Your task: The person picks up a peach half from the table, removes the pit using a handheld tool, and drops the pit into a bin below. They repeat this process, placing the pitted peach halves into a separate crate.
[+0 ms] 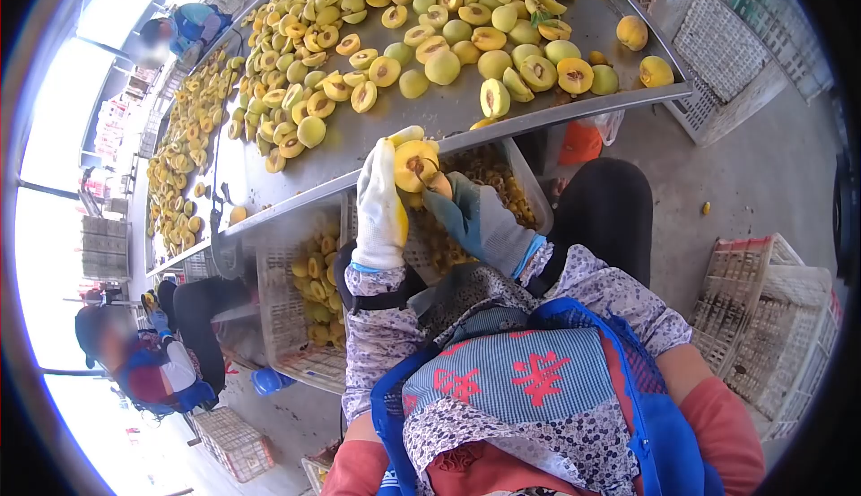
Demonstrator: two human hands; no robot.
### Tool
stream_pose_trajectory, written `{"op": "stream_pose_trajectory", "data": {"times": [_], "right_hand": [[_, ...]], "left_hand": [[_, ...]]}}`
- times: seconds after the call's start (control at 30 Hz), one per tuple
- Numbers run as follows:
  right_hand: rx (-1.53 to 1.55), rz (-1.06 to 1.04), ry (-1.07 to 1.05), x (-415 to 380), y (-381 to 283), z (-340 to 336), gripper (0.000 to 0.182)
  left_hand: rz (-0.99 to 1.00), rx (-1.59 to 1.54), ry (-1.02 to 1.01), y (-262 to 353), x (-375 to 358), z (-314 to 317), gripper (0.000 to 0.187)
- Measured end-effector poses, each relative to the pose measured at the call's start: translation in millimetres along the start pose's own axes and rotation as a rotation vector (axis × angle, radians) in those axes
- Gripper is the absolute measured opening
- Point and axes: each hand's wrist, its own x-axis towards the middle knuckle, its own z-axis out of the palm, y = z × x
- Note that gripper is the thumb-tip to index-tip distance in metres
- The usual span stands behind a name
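My left hand (382,204), in a white and yellow glove, is closed around a halved yellow fruit (415,164) just off the front edge of the metal table (359,160). The cut face of the fruit points up and shows a brown centre. My right hand (475,213), in a blue-grey glove, is closed right beside the fruit, its fingertips at the fruit's lower right. A small thin tool seems to lie between its fingers, mostly hidden. Below both hands is a crate of brown fruit scraps (525,178).
Many halved fruits (359,56) cover the table. A crate of yellow-green halves (318,290) stands at the left of my knees. Empty crates (762,317) are at the right. Two people (161,352) work along the left side. An orange bag (581,143) hangs under the table.
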Motion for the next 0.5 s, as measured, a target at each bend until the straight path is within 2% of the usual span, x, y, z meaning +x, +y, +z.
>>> {"op": "stream_pose_trajectory", "data": {"times": [0.03, 0.1, 0.17, 0.23, 0.3, 0.37, 0.43, 0.5], "right_hand": [[0.045, -0.046, 0.039, 0, 4, 4, 0.03], [0.091, -0.089, 0.08, 0, 3, 5, 0.036], [0.12, -0.018, 0.042, -2, 0, 4, 0.041], [0.144, -0.03, 0.056, -1, 11, 10, 0.043], [0.166, -0.042, 0.071, 0, 14, 11, 0.045], [0.188, 0.046, 0.044, 1, 14, 10, 0.046], [0.155, 0.08, 0.031, -1, 11, 8, 0.048], [0.125, 0.112, 0.022, -4, -5, 3, 0.051]], "left_hand": [[-0.02, -0.164, 0.015, -1, 0, 3, 0.04], [0.024, -0.174, 0.014, -6, -4, 5, 0.039], [0.067, -0.181, 0.011, -15, -5, 7, 0.038], [0.471, 0.323, 0.055, -28, -5, 8, 0.029], [0.495, 0.372, 0.054, -36, -4, 4, 0.03], [0.522, 0.422, 0.054, -39, -3, 4, 0.032], [0.652, 0.52, 0.149, -41, -8, 9, 0.029], [0.631, 0.449, 0.146, -37, -12, 13, 0.027]]}}
